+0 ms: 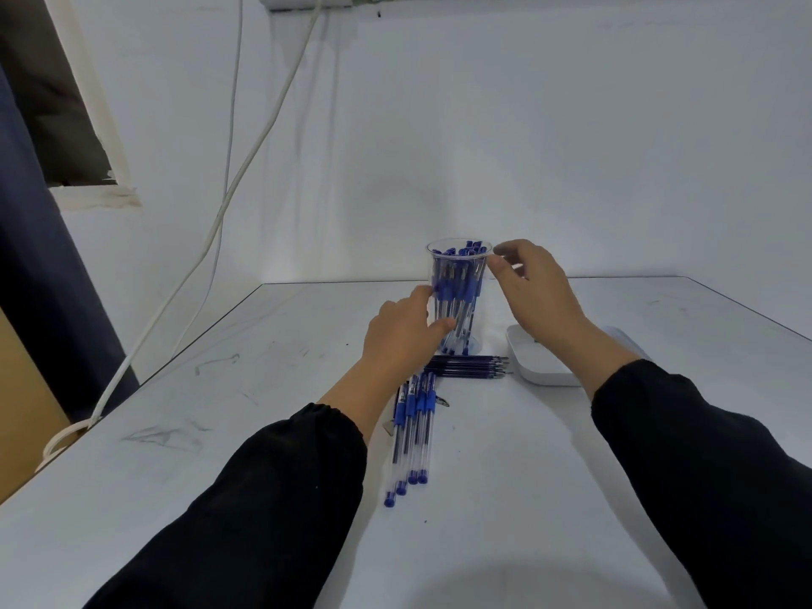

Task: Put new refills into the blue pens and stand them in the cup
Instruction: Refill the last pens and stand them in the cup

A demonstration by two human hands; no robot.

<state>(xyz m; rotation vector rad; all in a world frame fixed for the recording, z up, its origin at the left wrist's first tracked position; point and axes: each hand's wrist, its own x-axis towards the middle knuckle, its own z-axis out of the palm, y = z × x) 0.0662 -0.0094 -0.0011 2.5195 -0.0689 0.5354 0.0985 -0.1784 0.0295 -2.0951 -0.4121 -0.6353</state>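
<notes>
Clear plastic, thin-walled and see-through: that is the cup (458, 292), standing upright toward the far end of the white bench (219, 432), dead ahead at twelve o'clock and packed with blue pens. The left hand (402, 331) comes in at the cup's nine o'clock side, thumb and fingers curled against the lower wall, gripping it; the right hand (534, 290) sits at three o'clock, fingertips pinching the rim. Both are on the cup, steadying it. I judge it top-heavy with that load, and the wall looks flimsy enough to flex or crack under a squeeze, so a low, gentle hold around the body should serve better than the lip. Just this side of the cup, at six o'clock, a small bundle of dark refills (472, 366) lies crosswise on the bench: light, slender, likely to roll and bend, best taken mid-length. Nearer still, a row of loose blue pens (415, 432) lies side by side, caps toward the viewer; stiff, smooth barrels, with the blue grip sleeve the surest place to pinch. A white tray (534, 367) rests at four o'clock from the cup, partly behind the right wrist.
</notes>
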